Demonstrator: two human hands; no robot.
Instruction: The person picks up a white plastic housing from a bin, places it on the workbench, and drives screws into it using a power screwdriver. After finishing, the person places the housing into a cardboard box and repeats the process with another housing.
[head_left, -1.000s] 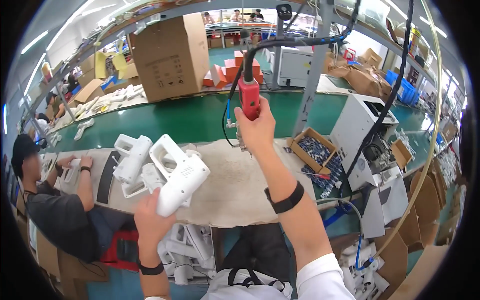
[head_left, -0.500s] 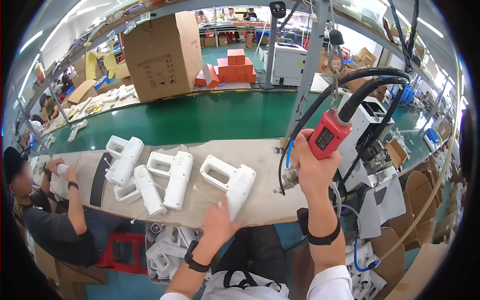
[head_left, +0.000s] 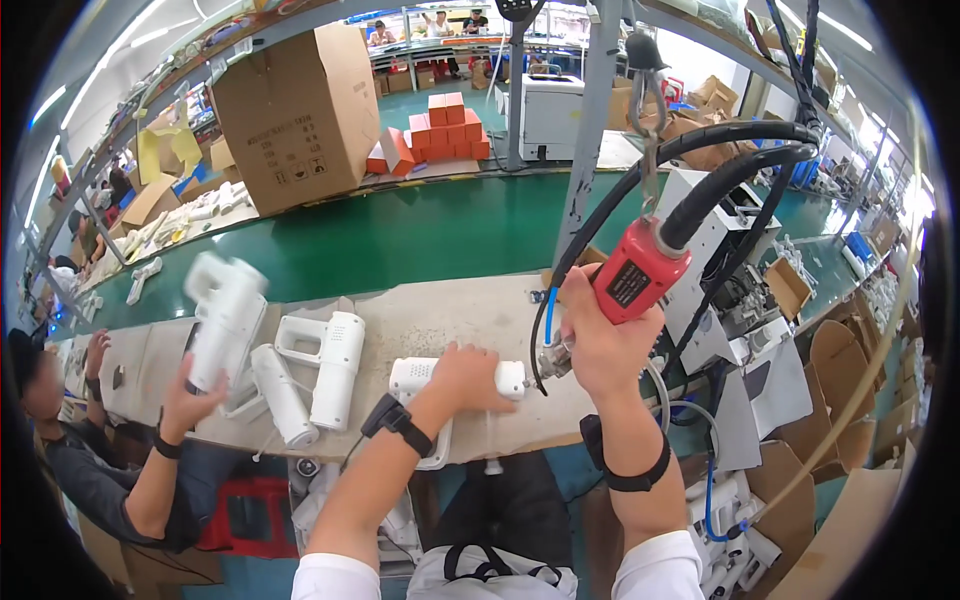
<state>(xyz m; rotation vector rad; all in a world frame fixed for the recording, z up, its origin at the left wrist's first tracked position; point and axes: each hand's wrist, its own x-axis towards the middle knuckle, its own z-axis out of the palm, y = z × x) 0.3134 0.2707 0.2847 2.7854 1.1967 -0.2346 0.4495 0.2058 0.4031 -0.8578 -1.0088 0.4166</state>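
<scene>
My right hand (head_left: pixel 612 340) is wrapped round a red power screwdriver (head_left: pixel 645 272) hanging from a metal hook and chain, with a thick black cable at its top. Its metal nose (head_left: pixel 553 362) points left, close to the right end of a white plastic device housing (head_left: pixel 410 374); whether they touch I cannot tell. My left hand (head_left: pixel 466 380) grips that housing from above, pressing it on its side on the cardboard-covered bench. Its looped handle faces me, partly hidden by my forearm. Two similar white housings, one (head_left: pixel 338 370) with a looped handle, lie to the left.
A co-worker's hand (head_left: pixel 190 402) at the left lifts another white housing (head_left: pixel 226 325), blurred. Beyond the bench runs a green conveyor surface (head_left: pixel 400 225) with a large carton (head_left: pixel 290 130) and orange boxes (head_left: pixel 450 130) behind it. A metal post (head_left: pixel 590 130) rises near the screwdriver.
My left hand has turned the housing sideways and brought it to the screwdriver's nose. The co-worker has picked up a housing from the bench. My right hand still holds the screwdriver.
</scene>
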